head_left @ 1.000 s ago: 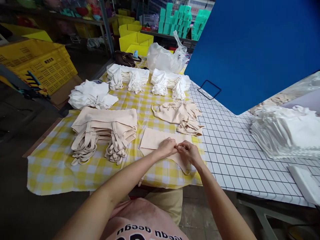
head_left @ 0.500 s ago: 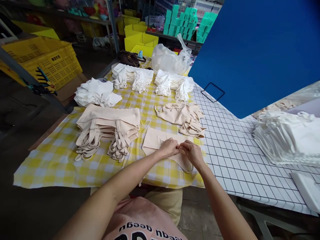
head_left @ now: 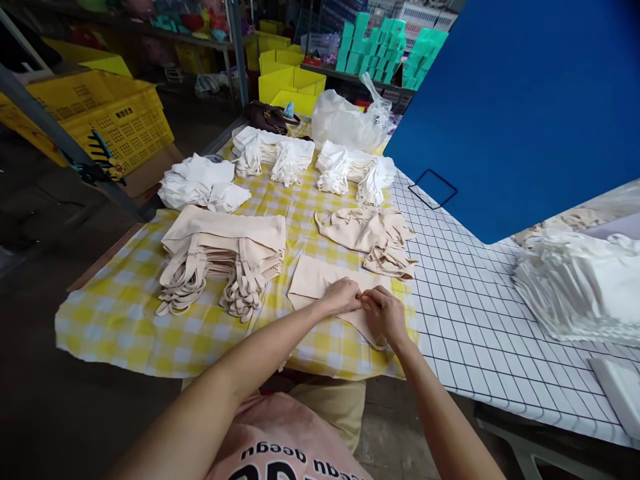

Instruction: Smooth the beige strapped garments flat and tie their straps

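A flat beige fabric piece point(head_left: 313, 280) lies on the yellow checked cloth point(head_left: 125, 313) in front of me. My left hand point(head_left: 344, 296) and my right hand point(head_left: 384, 313) meet at its near edge, fingers pinched on the fabric. To the left sits a neat stack of folded beige pieces with straps point(head_left: 225, 257). Just beyond my hands lies a loose heap of beige pieces point(head_left: 367, 233).
White folded stacks point(head_left: 273, 150) point(head_left: 350, 170) and a loose white heap point(head_left: 203, 183) lie farther back, with a clear plastic bag point(head_left: 350, 120) behind. A blue board point(head_left: 525, 100) stands on the white grid table point(head_left: 475, 320); a white pile point(head_left: 585, 287) sits right. Yellow crates point(head_left: 100, 113) stand left.
My hands stay pinched on the beige piece at nearly the same spot; the view has shifted slightly, so everything sits a little to the right and higher.
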Demonstrator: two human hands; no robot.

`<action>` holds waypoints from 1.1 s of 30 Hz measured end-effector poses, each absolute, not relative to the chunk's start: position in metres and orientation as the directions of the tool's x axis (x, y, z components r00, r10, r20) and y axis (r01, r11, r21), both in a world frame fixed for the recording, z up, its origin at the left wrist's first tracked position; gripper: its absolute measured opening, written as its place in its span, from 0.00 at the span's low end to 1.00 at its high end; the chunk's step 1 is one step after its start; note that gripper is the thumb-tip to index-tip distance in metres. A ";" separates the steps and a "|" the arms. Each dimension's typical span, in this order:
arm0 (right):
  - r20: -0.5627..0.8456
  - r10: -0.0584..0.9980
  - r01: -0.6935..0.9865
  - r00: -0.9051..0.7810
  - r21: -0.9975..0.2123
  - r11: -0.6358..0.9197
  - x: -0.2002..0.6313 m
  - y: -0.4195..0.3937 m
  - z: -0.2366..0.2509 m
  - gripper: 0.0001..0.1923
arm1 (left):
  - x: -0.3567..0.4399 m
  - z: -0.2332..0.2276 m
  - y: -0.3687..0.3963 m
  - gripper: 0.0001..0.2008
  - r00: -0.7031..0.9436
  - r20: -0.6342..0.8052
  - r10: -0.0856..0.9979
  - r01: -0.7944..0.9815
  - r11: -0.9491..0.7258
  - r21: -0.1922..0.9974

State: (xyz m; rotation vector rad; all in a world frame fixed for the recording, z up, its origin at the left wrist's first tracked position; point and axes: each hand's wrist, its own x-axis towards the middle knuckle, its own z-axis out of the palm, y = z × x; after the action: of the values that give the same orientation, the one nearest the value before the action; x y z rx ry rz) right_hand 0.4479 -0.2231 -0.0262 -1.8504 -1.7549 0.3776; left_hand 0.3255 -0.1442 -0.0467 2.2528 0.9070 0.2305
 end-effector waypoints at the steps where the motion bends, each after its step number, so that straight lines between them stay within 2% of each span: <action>1: 0.182 0.978 0.829 0.105 -0.559 0.015 0.448 -0.224 -0.028 0.15 | 0.325 -0.046 -0.144 0.13 0.742 -0.089 0.664 0.544 -0.519 0.660; 7: 0.218 0.971 0.869 0.101 -0.494 0.021 0.450 -0.229 -0.038 0.15 | 0.324 -0.044 -0.144 0.11 0.748 -0.090 0.658 0.535 -0.516 0.669; 15: 0.172 0.984 0.890 0.049 -0.455 0.036 0.455 -0.232 -0.026 0.16 | 0.326 -0.047 -0.144 0.12 0.750 -0.092 0.655 0.527 -0.508 0.681; 18: 0.134 0.975 0.855 0.177 -0.512 -0.085 0.455 -0.239 -0.019 0.16 | 0.324 -0.047 -0.146 0.12 0.753 -0.076 0.654 0.528 -0.531 0.662; 21: -0.018 0.932 0.693 0.363 -0.663 -0.283 0.453 -0.258 -0.009 0.17 | 0.314 -0.046 -0.154 0.09 0.772 -0.030 0.635 0.511 -0.591 0.624; 23: -0.161 0.906 0.511 0.392 -0.781 -0.359 0.449 -0.278 -0.004 0.19 | 0.304 -0.044 -0.162 0.09 0.808 0.027 0.589 0.473 -0.675 0.566; 25: -0.245 0.883 0.336 0.399 -0.857 -0.390 0.442 -0.301 -0.003 0.21 | 0.292 -0.042 -0.171 0.10 0.840 0.084 0.536 0.437 -0.760 0.481; 28: -0.258 0.847 0.191 0.465 -0.905 -0.381 0.430 -0.333 -0.011 0.23 | 0.281 -0.040 -0.182 0.16 0.853 0.122 0.507 0.429 -0.815 0.390; 33: -0.285 0.801 0.139 0.527 -0.901 -0.412 0.419 -0.358 -0.029 0.24 | 0.282 -0.041 -0.191 0.18 0.851 0.107 0.514 0.458 -0.826 0.330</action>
State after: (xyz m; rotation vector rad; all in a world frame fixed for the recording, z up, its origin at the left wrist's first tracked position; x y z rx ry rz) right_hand 0.4192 -0.3582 -0.0287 -1.8664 -0.7738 0.9257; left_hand 0.2817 -0.1908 -0.0410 2.7344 0.7355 0.2760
